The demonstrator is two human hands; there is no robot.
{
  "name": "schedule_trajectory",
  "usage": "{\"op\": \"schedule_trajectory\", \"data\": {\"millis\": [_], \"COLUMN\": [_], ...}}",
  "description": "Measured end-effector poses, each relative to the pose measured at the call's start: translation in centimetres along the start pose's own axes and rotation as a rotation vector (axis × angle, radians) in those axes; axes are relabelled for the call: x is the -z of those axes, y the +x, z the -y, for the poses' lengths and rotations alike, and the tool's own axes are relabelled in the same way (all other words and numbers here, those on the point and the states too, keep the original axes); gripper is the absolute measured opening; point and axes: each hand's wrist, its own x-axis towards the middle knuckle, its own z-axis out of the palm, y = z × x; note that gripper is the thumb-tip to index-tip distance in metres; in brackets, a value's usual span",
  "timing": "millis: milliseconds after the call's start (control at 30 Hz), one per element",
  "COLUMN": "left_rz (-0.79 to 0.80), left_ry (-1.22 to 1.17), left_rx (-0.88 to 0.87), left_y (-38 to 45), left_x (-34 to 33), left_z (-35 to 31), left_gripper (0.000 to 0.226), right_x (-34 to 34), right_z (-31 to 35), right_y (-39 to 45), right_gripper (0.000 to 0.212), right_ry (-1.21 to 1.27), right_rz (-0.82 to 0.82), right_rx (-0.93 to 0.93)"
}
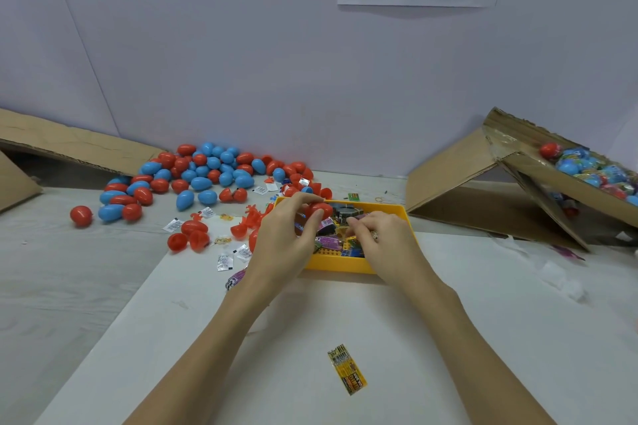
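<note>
My left hand (288, 235) holds a red plastic egg (319, 210) between thumb and fingers, just above the yellow tray (340, 264). My right hand (378, 235) reaches into that tray with curled fingers among small printed packets (328, 241); whether it pinches one is hidden. A heap of red and blue eggs (207, 172) lies behind and to the left of the tray. Open red egg halves (188, 236) lie left of my left hand.
A yellow printed packet (347, 369) lies near me on the white sheet. Small white sachets (224, 260) are scattered left of the tray. A tilted cardboard box (538, 176) at the right holds wrapped eggs. Flattened cardboard (69, 145) leans at the far left.
</note>
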Motion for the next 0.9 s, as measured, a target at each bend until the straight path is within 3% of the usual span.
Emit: {"op": "schedule_trajectory", "data": {"millis": [100,300,433,567,667,767,900], "left_rz": [-0.004,0.032,0.019,-0.004,-0.013,-0.008,-0.007], "left_ry": [-0.016,-0.052,-0.016,0.066,0.105,0.103,0.108], "left_rx": [0.015,0.002,-0.042,-0.05,-0.015,-0.006,-0.01], "left_y": [0.0,-0.1,-0.4,-0.6,-0.4,-0.4,-0.4], "left_x": [0.0,0.2,0.2,0.2,0.2,0.3,0.2], "left_z": [-0.1,-0.4,-0.6,-0.7,-0.7,-0.7,-0.7], "left_gripper": [0.021,0.031,0.025,0.02,0.019,0.019,0.019], "right_x": [0.8,1.6,1.4,1.5,1.2,0.9,1.7], "right_z": [0.1,0.7,0.8,-0.1,-1.0,-1.2,-0.8], "right_y": [-0.4,-1.0,-1.0,-0.7,-0.5,-0.5,-0.6], "right_gripper": [0.012,0.014,0.016,0.015,0.022,0.027,0.034], "right_ry": [0.194,0.502,0.489,0.174,-0.013,0.033,0.209], "right_rz": [-0.143,-0.095,-0.095,-0.243,-0.171,-0.17,-0.306], "right_rx": [0.007,-0.076,-0.099,-0.075,-0.036,-0.069,-0.101]}}
